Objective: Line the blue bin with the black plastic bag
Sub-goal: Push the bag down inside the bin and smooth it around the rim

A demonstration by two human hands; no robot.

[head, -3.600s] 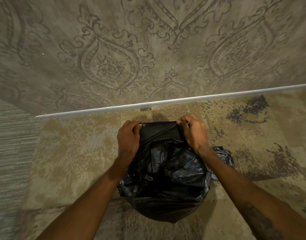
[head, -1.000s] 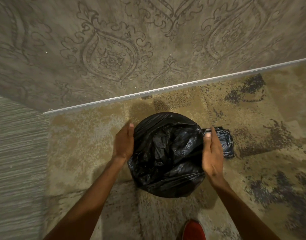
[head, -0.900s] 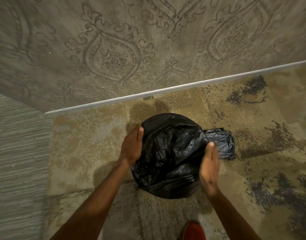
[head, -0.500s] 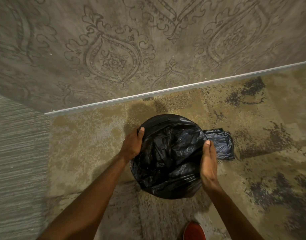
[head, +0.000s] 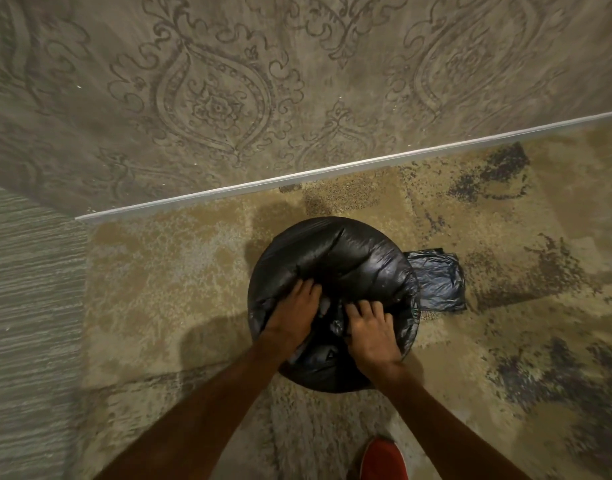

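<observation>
While the bag (head: 353,261) sits stretched over the bin on the carpet (head: 166,278), both hands press into its near side.
Bag covers the whole top & sides, so no blue of the bin shows; far half is puffed up w/ a crease across it. Left hand (head: 295,315) lies palm down, fingers curled into the plastic, pinching a fold. Right hand (head: 372,332) is just beside it, fingers spread & bent, digging into the crumpled film; can't tell if it's got a real grip or is only pushing. A 2nd folded dark bag (head: 437,282) lies flat on the carpet, touching the bin's right side. Patterned wall (head: 228,98) w/ a pale baseboard (head: 332,171) stands behind. Red shoe (head: 384,460) at bottom edge.
</observation>
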